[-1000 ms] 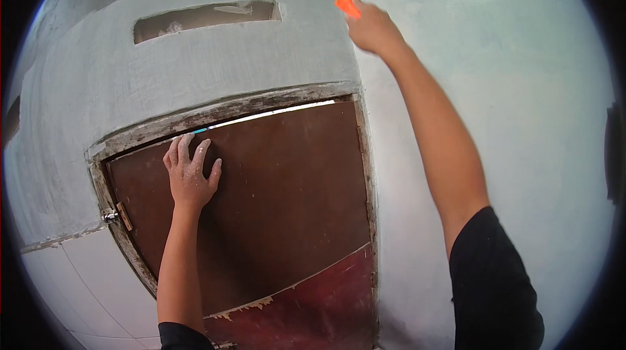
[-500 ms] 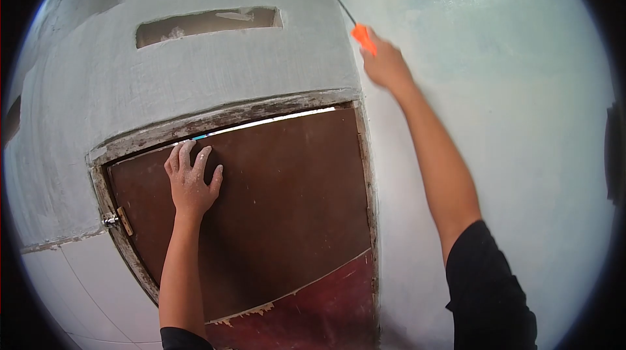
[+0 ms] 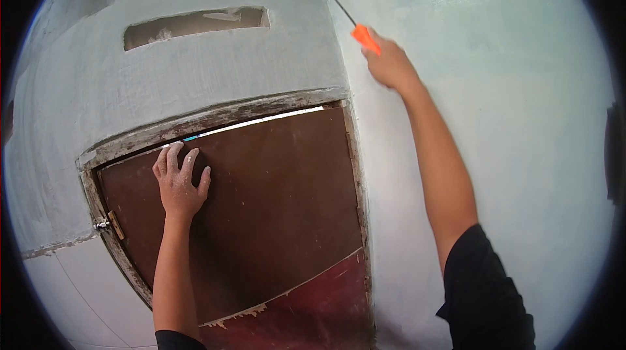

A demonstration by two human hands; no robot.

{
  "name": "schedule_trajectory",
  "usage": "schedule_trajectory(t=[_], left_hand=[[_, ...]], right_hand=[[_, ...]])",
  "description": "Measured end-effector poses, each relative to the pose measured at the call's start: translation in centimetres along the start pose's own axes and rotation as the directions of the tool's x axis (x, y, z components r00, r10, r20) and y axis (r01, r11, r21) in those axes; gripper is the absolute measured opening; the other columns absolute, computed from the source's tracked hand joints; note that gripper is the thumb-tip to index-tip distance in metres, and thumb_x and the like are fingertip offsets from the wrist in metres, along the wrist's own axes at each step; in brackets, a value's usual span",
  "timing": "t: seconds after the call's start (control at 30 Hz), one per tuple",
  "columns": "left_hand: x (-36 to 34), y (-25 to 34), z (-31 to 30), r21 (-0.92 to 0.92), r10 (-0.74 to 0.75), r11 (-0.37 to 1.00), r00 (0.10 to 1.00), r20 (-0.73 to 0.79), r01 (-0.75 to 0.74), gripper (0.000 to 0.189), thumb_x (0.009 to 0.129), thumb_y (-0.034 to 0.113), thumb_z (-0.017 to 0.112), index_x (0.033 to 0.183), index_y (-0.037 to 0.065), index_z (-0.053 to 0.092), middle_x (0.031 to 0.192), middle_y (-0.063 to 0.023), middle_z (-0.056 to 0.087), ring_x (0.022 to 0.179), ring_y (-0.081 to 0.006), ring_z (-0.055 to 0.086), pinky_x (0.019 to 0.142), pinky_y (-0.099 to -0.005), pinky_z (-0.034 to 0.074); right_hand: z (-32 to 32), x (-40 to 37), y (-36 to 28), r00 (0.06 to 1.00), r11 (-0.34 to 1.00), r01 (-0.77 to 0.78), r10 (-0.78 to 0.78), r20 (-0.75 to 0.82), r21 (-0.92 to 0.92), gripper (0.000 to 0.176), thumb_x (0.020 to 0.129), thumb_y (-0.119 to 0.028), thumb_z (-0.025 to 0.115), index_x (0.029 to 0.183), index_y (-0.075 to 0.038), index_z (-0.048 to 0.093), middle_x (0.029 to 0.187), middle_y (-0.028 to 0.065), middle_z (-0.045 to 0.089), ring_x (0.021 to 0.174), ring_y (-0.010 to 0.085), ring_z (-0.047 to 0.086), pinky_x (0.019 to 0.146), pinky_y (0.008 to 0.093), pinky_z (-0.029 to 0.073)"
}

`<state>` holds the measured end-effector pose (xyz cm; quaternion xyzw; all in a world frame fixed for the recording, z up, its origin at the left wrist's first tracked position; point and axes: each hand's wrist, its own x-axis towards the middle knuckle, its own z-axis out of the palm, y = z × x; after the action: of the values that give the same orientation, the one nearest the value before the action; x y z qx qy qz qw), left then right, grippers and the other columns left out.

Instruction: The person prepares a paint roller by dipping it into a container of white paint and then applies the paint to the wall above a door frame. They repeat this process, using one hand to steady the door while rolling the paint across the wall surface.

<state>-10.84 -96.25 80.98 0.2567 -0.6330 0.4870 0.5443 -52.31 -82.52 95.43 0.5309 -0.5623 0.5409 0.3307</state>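
My right hand (image 3: 393,63) is raised and wrapped round the orange handle (image 3: 366,39) of a paint roller. The roller's thin metal rod (image 3: 338,3) slants up and left along the wall corner, and its pale end only just shows at the top edge. My left hand (image 3: 180,183), dusted with white specks, rests with fingers spread on the brown door (image 3: 274,180). Its fingertips are at the door's top edge, by a bright gap under the frame.
A worn wooden frame (image 3: 215,121) surrounds the door, with a metal latch (image 3: 102,225) at its left. Above lies a rectangular recess (image 3: 195,27) in the grey wall (image 3: 215,69). A pale green-white wall (image 3: 521,154) stands at the right. The door's lower part is red (image 3: 306,311).
My view has turned slightly right, so the door and left hand sit further left. The roller's pale end now shows more at the top. Both hands keep the same pose.
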Motion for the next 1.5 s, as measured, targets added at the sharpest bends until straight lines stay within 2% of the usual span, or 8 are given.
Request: schedule_trajectory(t=[0.23,0.33,0.4,0.63,0.77,1.03,1.17,1.5], left_hand=[[-0.1,-0.2,0.0,0.005,0.014,1.000,1.000,-0.016,-0.014,0.044,0.077,0.022,0.073,0.117,0.010,0.062,0.132,-0.0128,0.050,0.128,-0.0356,0.041,0.105,-0.0487,0.033],[-0.1,-0.1,0.0,0.007,0.013,1.000,1.000,-0.013,-0.013,0.043,0.077,0.023,0.073,0.117,0.010,0.062,0.131,-0.0134,0.050,0.127,-0.0358,0.042,0.105,-0.0488,0.033],[0.1,0.1,0.1,0.024,0.009,1.000,1.000,-0.024,-0.008,0.041,0.076,0.025,0.074,0.114,0.011,0.065,0.128,-0.0127,0.052,0.125,-0.0348,0.043,0.104,-0.0479,0.033],[0.0,0.0,0.2,0.021,0.004,1.000,1.000,-0.021,-0.004,0.040,0.076,0.025,0.073,0.113,0.011,0.065,0.128,-0.0126,0.052,0.125,-0.0349,0.043,0.104,-0.0480,0.034],[-0.1,-0.1,0.2,0.012,0.002,1.000,1.000,-0.030,-0.001,0.041,0.077,0.024,0.073,0.114,0.011,0.064,0.128,-0.0119,0.052,0.125,-0.0347,0.043,0.104,-0.0478,0.034],[-0.1,-0.2,0.3,0.023,0.007,1.000,1.000,-0.025,-0.007,0.041,0.079,0.023,0.072,0.117,0.011,0.063,0.130,-0.0117,0.050,0.125,-0.0341,0.043,0.104,-0.0475,0.033],[-0.2,-0.2,0.4,0.021,0.003,1.000,1.000,-0.021,-0.002,0.040,0.079,0.023,0.071,0.117,0.011,0.063,0.130,-0.0116,0.050,0.125,-0.0341,0.043,0.104,-0.0475,0.033],[-0.2,0.0,0.3,0.038,-0.001,0.999,1.000,-0.010,0.001,0.039,0.080,0.023,0.070,0.117,0.011,0.063,0.130,-0.0118,0.051,0.125,-0.0341,0.043,0.104,-0.0470,0.034]], right_hand=[[-0.6,0.6,1.0,0.999,1.000,0.010,-0.010,-0.047,0.000,0.055,0.094,-0.028,0.051,0.147,-0.016,0.040,0.123,0.0242,0.061,0.114,0.0402,0.058,0.095,0.0454,0.048],[-2.9,5.9,-1.7,0.986,0.990,-0.124,0.115,0.122,0.066,0.056,0.094,-0.024,0.046,0.149,-0.018,0.036,0.093,0.0206,0.067,0.067,0.0274,0.066,0.059,0.0399,0.053],[-3.3,10.9,-2.5,0.983,0.993,-0.112,0.107,0.149,0.024,0.054,0.094,-0.022,0.045,0.147,-0.016,0.039,0.082,0.0163,0.065,0.057,0.0214,0.061,0.053,0.0372,0.050],[-1.7,9.4,-3.3,0.983,0.982,-0.180,0.177,0.047,0.057,0.047,0.093,-0.023,0.048,0.139,-0.014,0.045,0.086,0.0183,0.066,0.063,0.0250,0.064,0.057,0.0395,0.052],[4.1,1.1,3.1,0.958,0.982,0.181,-0.187,-0.216,-0.050,0.056,0.092,-0.026,0.053,0.146,-0.020,0.040,0.108,0.0230,0.066,0.087,0.0410,0.066,0.078,0.0453,0.053],[4.4,-18.3,1.6,0.972,0.923,-0.234,0.220,0.081,0.306,0.055,0.095,-0.018,0.056,0.148,-0.015,0.039,0.124,0.0220,0.062,0.113,0.0398,0.059,0.093,0.0389,0.048],[5.3,-14.3,2.7,0.995,0.977,-0.069,0.083,-0.063,0.200,0.057,0.095,-0.021,0.054,0.149,-0.020,0.037,0.098,0.0232,0.068,0.087,0.0435,0.064,0.077,0.0473,0.051],[3.6,-4.3,2.5,0.994,0.997,0.012,-0.004,-0.109,0.077,0.055,0.094,-0.025,0.053,0.147,-0.019,0.040,0.116,0.0234,0.063,0.105,0.0433,0.060,0.089,0.0485,0.049]])
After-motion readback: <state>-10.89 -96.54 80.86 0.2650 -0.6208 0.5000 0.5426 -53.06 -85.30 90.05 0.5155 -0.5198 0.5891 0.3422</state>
